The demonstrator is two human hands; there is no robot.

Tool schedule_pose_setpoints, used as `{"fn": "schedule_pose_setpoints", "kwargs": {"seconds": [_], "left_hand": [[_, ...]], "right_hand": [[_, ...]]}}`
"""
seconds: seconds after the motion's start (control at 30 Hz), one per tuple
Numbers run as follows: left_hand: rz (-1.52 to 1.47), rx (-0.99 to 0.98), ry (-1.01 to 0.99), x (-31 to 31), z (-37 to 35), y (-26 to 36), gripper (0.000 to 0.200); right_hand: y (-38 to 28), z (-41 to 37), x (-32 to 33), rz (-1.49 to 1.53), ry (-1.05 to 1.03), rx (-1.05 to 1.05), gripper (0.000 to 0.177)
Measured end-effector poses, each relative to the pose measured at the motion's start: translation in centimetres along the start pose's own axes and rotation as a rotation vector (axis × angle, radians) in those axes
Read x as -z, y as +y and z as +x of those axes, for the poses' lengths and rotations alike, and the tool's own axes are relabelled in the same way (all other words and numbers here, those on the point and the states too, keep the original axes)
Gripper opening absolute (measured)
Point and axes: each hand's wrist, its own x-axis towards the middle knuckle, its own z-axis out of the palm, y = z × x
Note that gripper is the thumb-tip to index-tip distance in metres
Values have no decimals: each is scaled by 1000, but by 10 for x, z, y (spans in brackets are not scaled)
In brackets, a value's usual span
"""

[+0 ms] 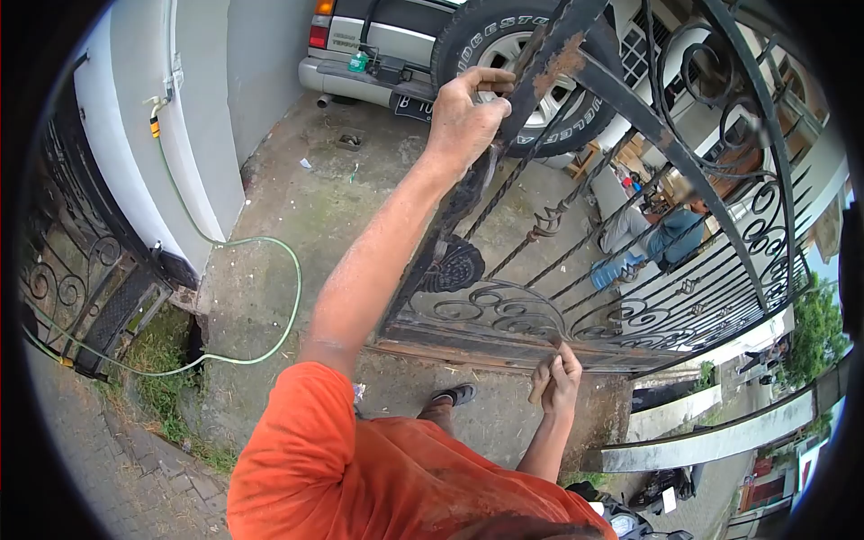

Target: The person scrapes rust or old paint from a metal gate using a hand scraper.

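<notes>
Iron gate (560, 63), rusted: I judge it heavy, stiff and rough; take it by the top rail. My left grip (468, 112) clamps there; right grip (560, 378) closed on a small tool (537, 389).

The gate (468, 345) stands to the right. The left hand (463, 112) is on its top bar, and the right hand (560, 378) is low at its bottom rail, around a tool (538, 392). A car (378, 45) is behind the gate, and a seated person (661, 236) is beyond its bars. A hose (293, 317) lies on the ground to the left, near a wall (198, 117).
</notes>
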Motion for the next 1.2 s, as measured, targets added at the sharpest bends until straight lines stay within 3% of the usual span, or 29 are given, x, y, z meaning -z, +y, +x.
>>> {"fn": "schedule_pose_setpoints", "kwargs": {"seconds": [0.03, 0.1, 0.13, 0.2, 0.37, 0.53, 0.63, 0.7, 0.73, 0.8, 0.83, 0.9, 0.93, 0.97, 1.03, 1.07, 1.1, 1.2], "left_hand": [[9, 23, -8, 7, -17, -3, 49], [-930, 297, -146, 16, -52, -8, 69], [-853, 342, -64, 8, -71, 1, 82], [-820, 383, -58, 4, -101, -11, 79], [-529, 495, -85, 10, -173, -18, 71], [-353, 611, -252, 19, -210, -9, 72], [-243, 658, -349, 26, -214, -7, 75], [45, 591, -413, 27, -212, 3, 75], [49, 601, -418, 27, -212, 3, 75], [325, 526, -577, 28, -210, 0, 89], [329, 532, -591, 28, -214, -12, 89], [-645, 260, -426, 23, -221, -32, 111], [-987, 494, -399, 26, -223, -26, 120], [-987, 504, -416, 23, -221, -25, 120], [-1156, 494, -144, 17, -221, -25, 114], [-1455, 518, -128, 17, -222, -31, 113], [-1443, 522, -155, 16, -221, -31, 113], [-727, 309, -270, 9, -185, -24, 108]], "right_hand": [[3, 0, -10, 9, 14, -20, 41], [6, 6, -37, 159, 31, 57, 60], [6, 8, -44, 165, 43, 41, 60], [4, 14, -59, 85, -206, 67, 71], [7, 25, -99, -75, -181, 182, 63], [8, 32, -123, -47, -124, 178, 54], [8, 28, -127, 22, -281, 89, 43], [8, 25, -128, -135, -220, 9, 34], [10, 25, -128, -144, -180, -1, 26], [10, 20, -125, -125, -121, -35, 26], [10, 17, -121, -114, -70, -61, 26], [16, 14, -101, -77, -60, -53, 28], [14, 10, -97, -29, 5, -37, 26], [12, 6, -94, 20, 71, -20, 25], [8, -3, -83, 43, 114, -32, 31], [9, -7, -74, 20, 91, -33, 33], [8, -10, -69, 4, 62, -24, 35], [15, -21, -55, 14, 169, -102, 31]]}}
